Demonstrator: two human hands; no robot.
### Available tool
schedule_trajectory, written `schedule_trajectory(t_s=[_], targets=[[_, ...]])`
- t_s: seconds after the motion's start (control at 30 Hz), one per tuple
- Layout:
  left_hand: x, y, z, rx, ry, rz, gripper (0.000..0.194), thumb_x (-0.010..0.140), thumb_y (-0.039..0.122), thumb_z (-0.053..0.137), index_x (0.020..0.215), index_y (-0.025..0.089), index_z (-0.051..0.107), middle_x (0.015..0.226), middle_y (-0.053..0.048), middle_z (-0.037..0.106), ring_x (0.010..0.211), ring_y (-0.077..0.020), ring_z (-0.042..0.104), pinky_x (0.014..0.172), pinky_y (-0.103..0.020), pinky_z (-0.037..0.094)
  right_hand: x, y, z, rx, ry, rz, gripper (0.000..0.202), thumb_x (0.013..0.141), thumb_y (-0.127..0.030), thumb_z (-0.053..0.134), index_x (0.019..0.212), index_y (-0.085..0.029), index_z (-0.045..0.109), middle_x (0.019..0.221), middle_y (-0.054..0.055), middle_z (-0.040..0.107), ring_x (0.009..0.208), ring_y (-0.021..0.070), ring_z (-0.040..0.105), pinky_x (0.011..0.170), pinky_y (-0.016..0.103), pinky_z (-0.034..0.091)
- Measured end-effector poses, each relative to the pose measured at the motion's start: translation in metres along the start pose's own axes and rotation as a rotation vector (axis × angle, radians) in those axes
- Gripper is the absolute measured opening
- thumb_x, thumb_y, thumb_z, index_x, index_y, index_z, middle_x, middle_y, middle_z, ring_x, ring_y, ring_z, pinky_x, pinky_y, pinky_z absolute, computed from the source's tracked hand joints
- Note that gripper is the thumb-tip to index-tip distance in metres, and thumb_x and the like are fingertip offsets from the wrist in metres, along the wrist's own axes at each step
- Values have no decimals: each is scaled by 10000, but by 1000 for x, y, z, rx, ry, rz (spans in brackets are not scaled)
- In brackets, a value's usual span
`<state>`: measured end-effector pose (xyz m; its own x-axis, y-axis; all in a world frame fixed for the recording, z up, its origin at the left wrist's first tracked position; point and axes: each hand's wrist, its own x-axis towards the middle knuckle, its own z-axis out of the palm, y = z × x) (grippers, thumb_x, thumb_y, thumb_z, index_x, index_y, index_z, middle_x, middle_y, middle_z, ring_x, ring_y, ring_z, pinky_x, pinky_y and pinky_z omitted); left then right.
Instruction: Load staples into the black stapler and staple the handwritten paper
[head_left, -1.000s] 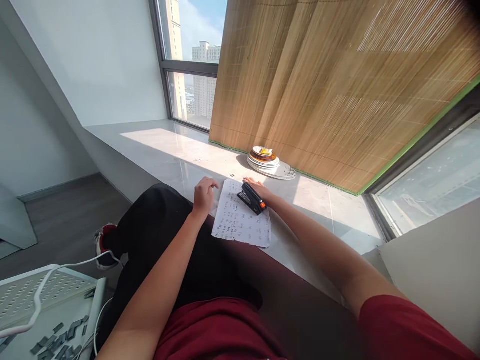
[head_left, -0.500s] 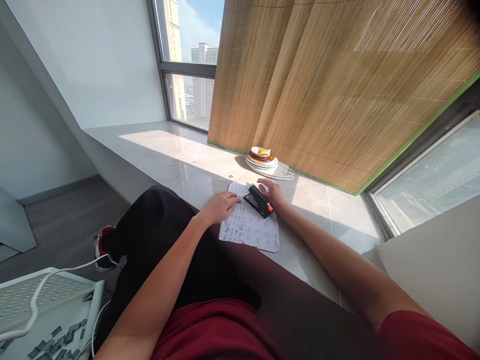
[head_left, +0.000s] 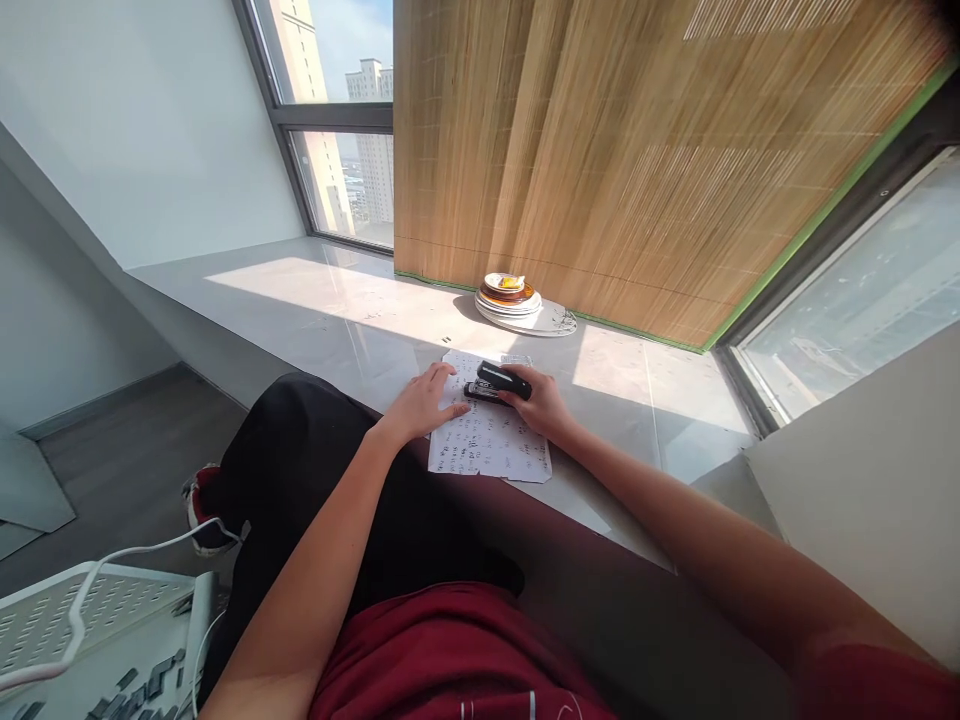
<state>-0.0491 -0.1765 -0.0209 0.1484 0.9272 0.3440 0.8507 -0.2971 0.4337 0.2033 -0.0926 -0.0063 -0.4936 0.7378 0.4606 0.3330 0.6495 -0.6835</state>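
Note:
A black stapler (head_left: 501,380) is gripped at its right end by my right hand (head_left: 541,402). Its jaws point left, above the sheet of handwritten paper (head_left: 487,450). My left hand (head_left: 421,402) rests along the paper's left edge, thumb and fingers spread apart, just left of the stapler's front. The paper lies flat on the pale window ledge, close to its front edge. Part of the stapler's rear is hidden by my right fingers.
A stack of plates (head_left: 510,302) with a small yellow item on top stands behind the paper, by the bamboo blind (head_left: 600,150). The tiled ledge (head_left: 300,310) runs along the window. A white perforated tray (head_left: 82,610) with grey pieces and a white cable sits at lower left.
My right hand has taken hold of the stapler and turned it so its front points left. My left hand has spread its fingers at the paper's edge. The view has shifted slightly.

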Motion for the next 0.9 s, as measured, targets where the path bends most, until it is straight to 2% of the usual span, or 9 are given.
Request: schedule_trajectory(t_s=[0.07, 0.1, 0.17, 0.27, 0.4, 0.53, 0.7, 0.77, 0.9], targets=[[0, 1, 0, 12, -3, 4, 580, 966, 579, 653, 1412, 235, 516, 1458, -139, 565, 1291, -347, 597, 1069, -467, 470, -2, -4, -3, 5, 21, -30, 372, 864, -368, 730, 1218, -255, 734, 1165, 76, 773, 1104, 297, 685, 972, 456, 532], [0, 1, 0, 17, -1, 5, 566, 967, 577, 652, 1398, 232, 526, 1450, -138, 573, 1292, -347, 595, 1073, -466, 468, -3, -5, -5, -4, 82, -32, 322, 890, -417, 705, 1162, -252, 749, 1114, 77, 770, 1072, 291, 676, 940, 439, 534], [0, 1, 1, 21, 0, 7, 532, 972, 562, 648, 1375, 231, 545, 1433, -131, 587, 1283, -342, 600, 1072, -459, 469, -4, -6, -7, -11, 266, 11, 307, 963, -494, 591, 951, -234, 753, 913, 66, 733, 912, 261, 658, 842, 394, 528], [0, -2, 1, 17, 1, 20, 489, 980, 535, 640, 1363, 242, 556, 1433, -118, 589, 1289, -332, 598, 1079, -453, 468, -7, -2, -9, 19, 437, 104, 487, 1007, -504, 456, 653, -224, 638, 600, 5, 522, 633, 195, 542, 686, 337, 462], [-1, -2, 0, 7, -3, 29, 509, 987, 523, 634, 1405, 251, 533, 1473, -118, 564, 1352, -335, 562, 1115, -467, 451, -9, 2, -7, 7, 473, 153, 457, 935, -456, 496, 550, -223, 580, 507, -36, 307, 510, 150, 377, 587, 307, 348], [-1, 0, -1, -13, 0, 12, 535, 977, 520, 652, 1429, 261, 531, 1479, -120, 564, 1357, -341, 565, 1111, -469, 460, -8, 3, -6, 6, 449, 131, 411, 885, -377, 499, 504, -223, 521, 509, -37, 270, 512, 137, 346, 570, 295, 311], [-2, -3, 0, -26, 6, 22, 535, 974, 528, 655, 1425, 261, 544, 1483, -120, 566, 1358, -341, 566, 1113, -463, 461, -2, 11, -9, -89, 321, 128, 394, 809, -285, 499, 470, -237, 304, 514, -40, 229, 510, 107, 266, 546, 289, 246], [-2, -4, 0, -24, -8, 21, 533, 976, 533, 648, 1422, 260, 544, 1502, -119, 552, 1371, -346, 557, 1113, -472, 462, -2, 13, -8, -121, 318, 106, 420, 824, -277, 507, 490, -240, 256, 524, -45, 201, 512, 101, 229, 543, 290, 225], [-1, -4, -1, 1, -43, 13, 522, 992, 550, 614, 1418, 259, 531, 1529, -121, 525, 1386, -347, 541, 1113, -489, 460, -10, 11, -6, -124, 457, -16, 494, 927, -324, 523, 526, -235, 248, 547, -48, 213, 528, 106, 231, 546, 290, 225]])
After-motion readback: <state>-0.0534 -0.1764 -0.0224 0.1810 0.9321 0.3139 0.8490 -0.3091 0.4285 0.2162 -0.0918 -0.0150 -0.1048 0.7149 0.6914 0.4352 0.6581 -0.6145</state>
